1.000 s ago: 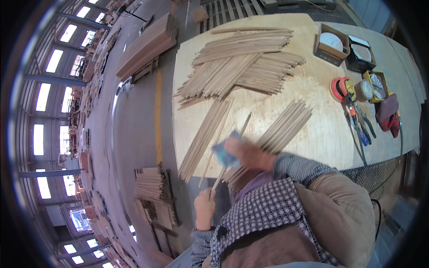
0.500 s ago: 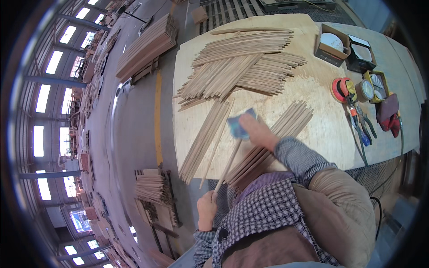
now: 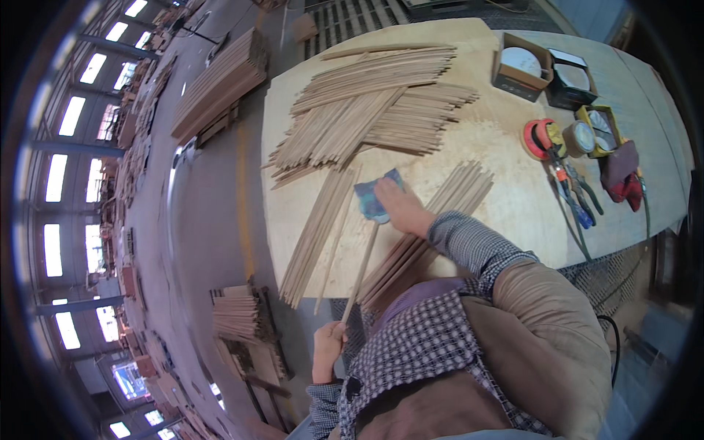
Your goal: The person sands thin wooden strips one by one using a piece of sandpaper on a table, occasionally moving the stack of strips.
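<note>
My left hand (image 3: 329, 342) is closed around the near end of a thin wooden strip (image 3: 361, 268), just off the table's front edge. My right hand (image 3: 402, 207) presses a blue-green sheet (image 3: 375, 198) over the strip's far part; cloth or abrasive, I cannot tell. The sheet hides the strip's far end. Left of this strip lies a single loose strip (image 3: 334, 249), and beside it a narrow bundle of pale strips (image 3: 317, 238). Under my right forearm runs another bundle of strips (image 3: 462, 188), its near part looking darker.
Farther back on the pale wooden table (image 3: 506, 154) are crossed piles of strips (image 3: 374, 84). At right stand boxes with round discs (image 3: 522, 64), a red-and-yellow sander (image 3: 541, 139), pliers (image 3: 585, 189) and a dark red cloth (image 3: 622, 163). A strip-laden rack (image 3: 238, 317) stands off the left edge.
The whole view has shifted, so the table appears farther left. My right hand and the sheet, smeared before, show more sharply. Both hands keep their holds.
</note>
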Motion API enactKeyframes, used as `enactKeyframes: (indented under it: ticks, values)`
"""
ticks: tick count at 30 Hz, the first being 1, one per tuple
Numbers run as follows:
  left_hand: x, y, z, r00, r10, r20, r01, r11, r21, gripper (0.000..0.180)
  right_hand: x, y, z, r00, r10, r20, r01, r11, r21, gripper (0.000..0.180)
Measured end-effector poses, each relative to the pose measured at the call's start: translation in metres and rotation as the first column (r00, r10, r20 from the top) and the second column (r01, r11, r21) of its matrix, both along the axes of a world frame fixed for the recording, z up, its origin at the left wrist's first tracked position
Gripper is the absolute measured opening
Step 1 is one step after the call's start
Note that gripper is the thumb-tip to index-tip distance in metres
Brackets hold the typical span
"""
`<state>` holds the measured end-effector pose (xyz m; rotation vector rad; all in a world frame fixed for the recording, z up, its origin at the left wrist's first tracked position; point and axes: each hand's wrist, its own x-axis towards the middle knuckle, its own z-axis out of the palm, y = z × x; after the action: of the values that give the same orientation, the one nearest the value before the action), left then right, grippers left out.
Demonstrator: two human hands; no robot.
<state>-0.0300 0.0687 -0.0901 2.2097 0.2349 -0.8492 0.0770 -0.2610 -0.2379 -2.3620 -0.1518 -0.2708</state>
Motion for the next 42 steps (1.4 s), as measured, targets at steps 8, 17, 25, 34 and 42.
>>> enactKeyframes:
  ticks: [8,17,25,34,42]
  values:
    - [-0.011,-0.003,-0.005,0.958,-0.188,0.216,0.161,0.978,0.135,0.026,-0.035,0.050,0.032,0.931,0.342,0.130,-0.341,0.940,-0.027,0.028]
    - [0.007,-0.028,-0.042,0.684,-0.450,0.574,0.304,0.891,0.337,0.019,-0.015,-0.067,0.063,0.956,0.149,-0.253,-0.236,0.903,-0.359,0.050]
    - [0.060,-0.103,-0.107,0.631,-0.362,0.686,0.336,0.925,0.178,0.012,-0.063,-0.137,0.058,0.939,-0.130,-0.319,-0.024,0.900,-0.436,0.057]
    - [0.039,-0.114,-0.121,0.597,-0.445,0.667,0.413,0.884,0.219,0.024,-0.071,-0.149,0.043,0.935,-0.135,-0.329,0.011,0.936,-0.353,0.062]
    - [0.030,-0.043,-0.134,0.499,-0.449,0.741,0.288,0.893,0.347,0.036,-0.075,-0.152,0.053,0.944,-0.158,-0.290,0.071,0.955,-0.289,0.053]
